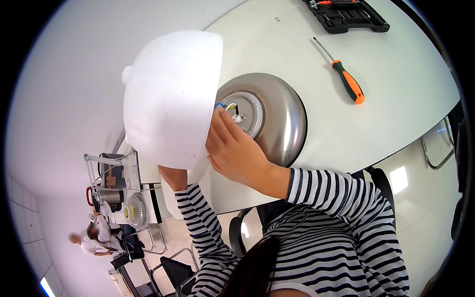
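Note:
A white dome-shaped lampshade (168, 99) is held up on its side, its open rim turned to the right. My left hand (173, 177) reaches behind its lower edge and supports it; the fingers are hidden by the shade. At the rim, my right hand (237, 151) has its fingers stretched out and close together, the tips partly in line with the shade's edge. Just beyond these fingers lies a round silver metal lamp base (284, 119) on the table. From its centre rise short wires (230, 106), blue, white, yellow and black, near a small white fitting.
An orange and black screwdriver (350, 84) lies on the white table (376, 133), to the right of the base. A black tool case (346, 17) sits at the far edge. Left, beyond the table, are a desk lamp, a pot (110, 195), chairs and another person (101, 237).

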